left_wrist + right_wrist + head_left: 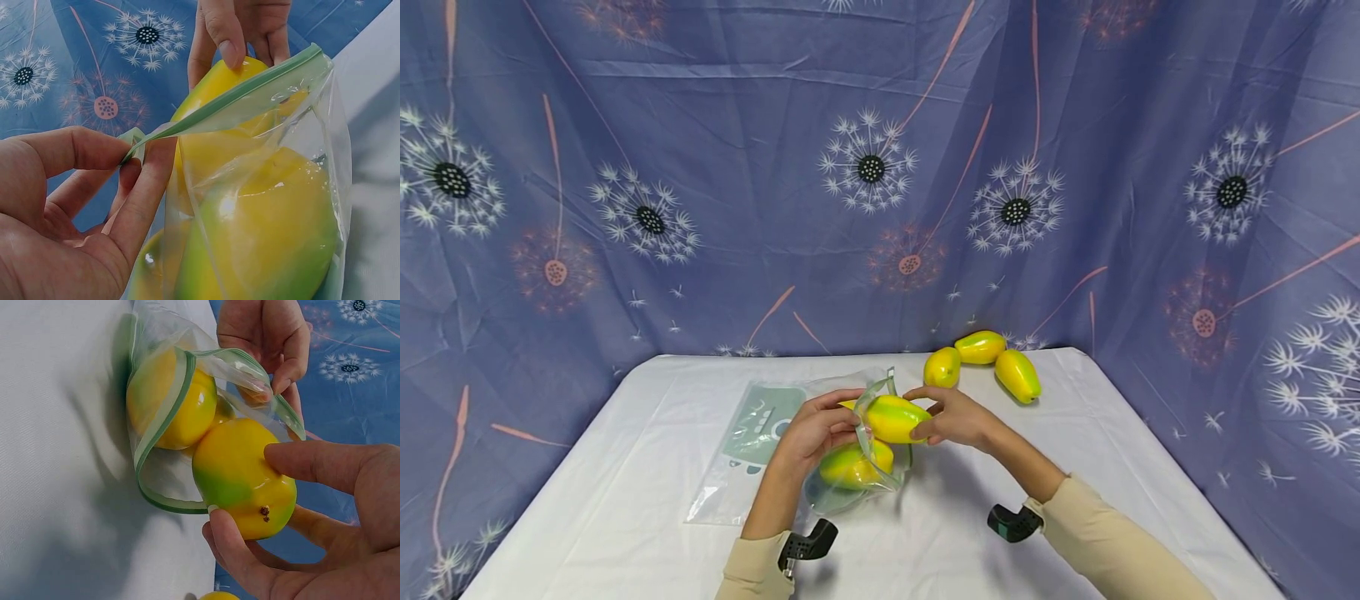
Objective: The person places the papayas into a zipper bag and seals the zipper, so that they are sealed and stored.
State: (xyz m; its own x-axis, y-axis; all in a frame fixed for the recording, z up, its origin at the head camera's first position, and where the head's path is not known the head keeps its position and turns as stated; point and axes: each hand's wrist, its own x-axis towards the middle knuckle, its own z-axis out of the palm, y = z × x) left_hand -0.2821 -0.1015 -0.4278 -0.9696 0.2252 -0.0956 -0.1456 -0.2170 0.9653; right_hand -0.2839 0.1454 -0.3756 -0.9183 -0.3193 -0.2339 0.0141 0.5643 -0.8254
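A clear zip bag with a green zip edge and a green cartoon print lies on its side, its mouth facing right. At the upper rim, my left hand pinches the green zip edge between thumb and fingers. My right hand grips a yellow-green papaya by its outer end, fingers and thumb around it; the papaya's other end is inside the mouth. Another papaya lies within the bag near the opening. Behind it, part of one more papaya shows, mostly hidden.
Three more papayas lie at the back right of the table, beyond my right hand. A white cloth covers the table. Blue curtains with dandelion prints stand around the back and sides.
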